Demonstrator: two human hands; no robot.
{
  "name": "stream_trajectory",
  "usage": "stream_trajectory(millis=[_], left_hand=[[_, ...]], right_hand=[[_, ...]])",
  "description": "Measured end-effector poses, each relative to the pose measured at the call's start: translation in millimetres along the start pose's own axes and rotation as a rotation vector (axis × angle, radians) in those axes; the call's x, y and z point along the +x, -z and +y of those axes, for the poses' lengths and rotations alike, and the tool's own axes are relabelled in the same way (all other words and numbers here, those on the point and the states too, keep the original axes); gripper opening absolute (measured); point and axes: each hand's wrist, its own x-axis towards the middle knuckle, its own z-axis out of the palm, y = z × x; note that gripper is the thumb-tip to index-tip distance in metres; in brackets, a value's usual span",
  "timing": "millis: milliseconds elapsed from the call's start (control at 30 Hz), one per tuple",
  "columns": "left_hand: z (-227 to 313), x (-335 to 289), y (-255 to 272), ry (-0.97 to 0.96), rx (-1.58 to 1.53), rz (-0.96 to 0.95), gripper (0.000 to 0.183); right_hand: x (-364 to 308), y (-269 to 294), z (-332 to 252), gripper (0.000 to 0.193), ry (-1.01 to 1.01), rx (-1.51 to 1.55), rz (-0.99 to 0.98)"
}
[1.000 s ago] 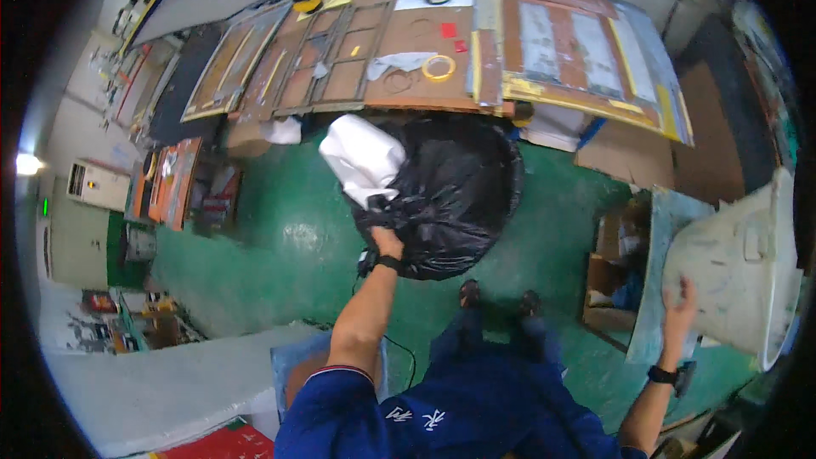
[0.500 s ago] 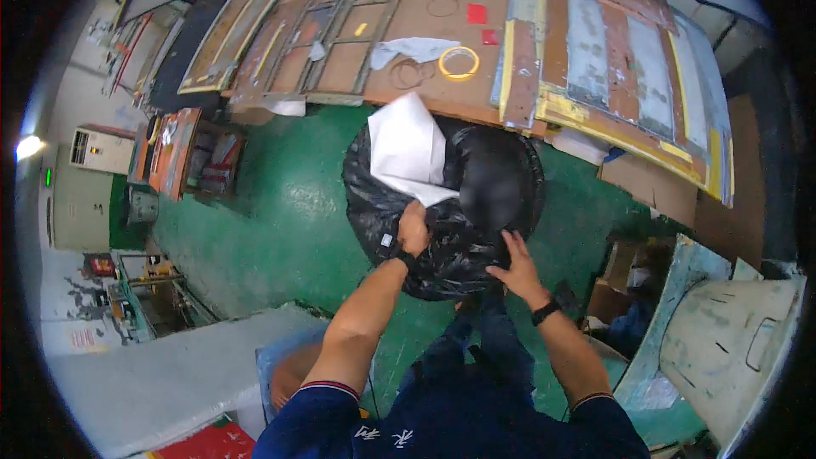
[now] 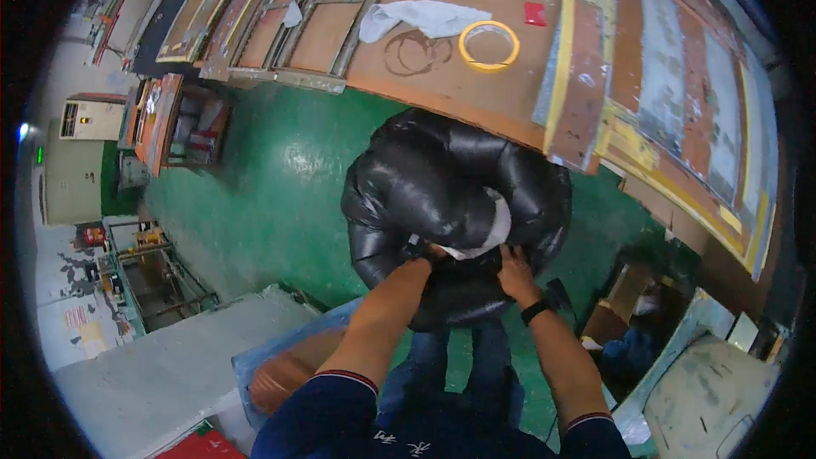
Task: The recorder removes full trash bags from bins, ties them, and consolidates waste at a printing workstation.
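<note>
A large black plastic bag point(image 3: 408, 174), puffed up with air, stands between me and the table. Part of a white sheet point(image 3: 497, 221) shows in its mouth; the rest is hidden under the black plastic. My left hand point(image 3: 435, 253) reaches into the opening beside the sheet's lower edge, and its fingers are mostly covered by the bag. On the right side of the opening, my right hand point(image 3: 514, 274) is closed on the bag's near rim, its fingers close together.
Beyond the bag is a brown worktable point(image 3: 476, 110) with a yellow tape roll point(image 3: 489, 46), a white cloth point(image 3: 421, 19) and frames point(image 3: 336, 25). Wooden-framed panels point(image 3: 671, 76) jut out at the right. A grey surface point(image 3: 187, 348) lies near left, a cardboard box point(image 3: 625, 293) near right.
The white sheet has gone down from above the bag into its mouth, and the bag has puffed up. My left hand has moved into the opening; my right hand has closed on the rim.
</note>
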Motion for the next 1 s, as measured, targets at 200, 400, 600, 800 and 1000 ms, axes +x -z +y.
stream_trajectory(millis=[200, 400, 600, 800, 1000], left_hand=[[20.3, 53.1, -25.6, -0.035, -0.034, -0.031, 0.028], [-17.5, 91.3, -47.7, 0.007, -0.015, -0.041, 0.027], [-27.4, 127.0, -53.7, -0.004, -0.012, -0.010, 0.027], [-33.6, 100.0, -71.7, -0.108, 0.002, -0.012, 0.028], [-60.5, 7.2, -31.7, -0.255, 0.142, 0.050, 0.033]], right_hand=[[48.9, -54.9, 69.2, 0.045, 0.016, 0.047, 0.114], [0.3, 30.7, -13.8, 0.042, -0.060, 0.437, 0.149], [-38.4, -36.2, 67.8, 0.055, -0.237, 0.655, 0.803], [-37.4, -95.1, 56.6, 0.044, -0.375, 1.526, 0.308], [12.5, -124.0, 42.1, 0.026, -0.530, 1.247, 0.312]])
